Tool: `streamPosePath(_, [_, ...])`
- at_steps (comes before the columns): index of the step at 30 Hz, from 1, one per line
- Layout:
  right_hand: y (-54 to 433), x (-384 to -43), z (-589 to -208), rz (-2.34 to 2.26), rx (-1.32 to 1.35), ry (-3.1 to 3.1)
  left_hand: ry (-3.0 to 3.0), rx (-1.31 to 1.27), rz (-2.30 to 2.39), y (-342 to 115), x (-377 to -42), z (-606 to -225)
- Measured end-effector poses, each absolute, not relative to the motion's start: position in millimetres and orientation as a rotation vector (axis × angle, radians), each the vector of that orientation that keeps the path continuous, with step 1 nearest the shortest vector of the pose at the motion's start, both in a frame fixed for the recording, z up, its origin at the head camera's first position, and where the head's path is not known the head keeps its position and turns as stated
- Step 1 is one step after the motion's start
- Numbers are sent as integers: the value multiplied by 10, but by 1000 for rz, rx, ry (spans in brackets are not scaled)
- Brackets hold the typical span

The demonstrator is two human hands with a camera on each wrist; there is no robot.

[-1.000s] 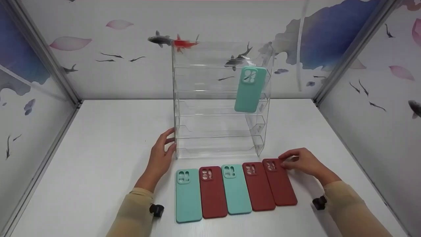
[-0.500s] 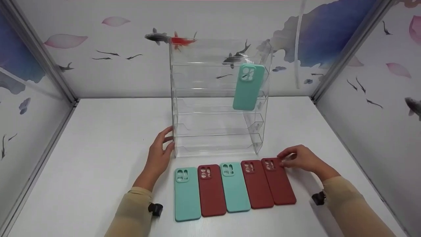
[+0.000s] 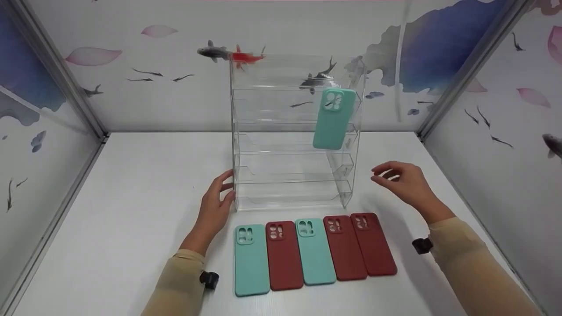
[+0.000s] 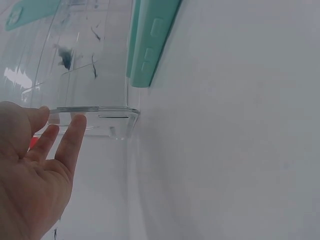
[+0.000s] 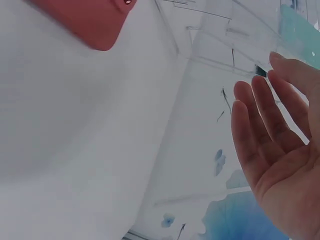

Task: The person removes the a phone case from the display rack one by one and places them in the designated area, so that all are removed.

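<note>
Side by side in a row lie a mint phone case (image 3: pixel 252 267), a dark red phone case (image 3: pixel 285 261), a second mint one (image 3: pixel 317 256), and two more dark red ones at the right end. Behind them stands a clear acrylic tiered rack (image 3: pixel 290 182). Another mint phone case (image 3: pixel 333 127) leans in its upper tiers, at the right. My left hand (image 3: pixel 215 208) touches the rack's lower left side, fingertips and thumb at the panel edge in the left wrist view. To the right of the rack, my right hand (image 3: pixel 401 182) is raised with loosely bent fingers, holding nothing.
A white table (image 3: pixel 153 175) carries everything. Printed white panels (image 3: pixel 167 101) with fish and petals enclose it at the back and both sides, with metal posts (image 3: pixel 432 109) at the corners. Small black devices (image 3: pixel 422 245) sit at both wrists.
My right hand has left the top corner of the rightmost dark red phone case and moved up and away, beside the rack. My left hand stays at the rack's side.
</note>
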State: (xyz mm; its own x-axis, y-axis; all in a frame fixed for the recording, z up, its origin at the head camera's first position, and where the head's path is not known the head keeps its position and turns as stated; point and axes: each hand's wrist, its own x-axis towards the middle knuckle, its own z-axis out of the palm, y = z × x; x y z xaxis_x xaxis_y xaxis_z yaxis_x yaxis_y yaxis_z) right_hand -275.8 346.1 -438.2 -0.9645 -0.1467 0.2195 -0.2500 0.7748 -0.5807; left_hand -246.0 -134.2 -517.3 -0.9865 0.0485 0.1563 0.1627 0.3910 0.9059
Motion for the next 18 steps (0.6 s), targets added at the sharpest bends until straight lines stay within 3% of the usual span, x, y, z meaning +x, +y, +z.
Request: streamPosePath(18, [2936, -3213, -3502, 1040, 378, -2416, -2521, -187, -1664, -1345, -2471, -5184])
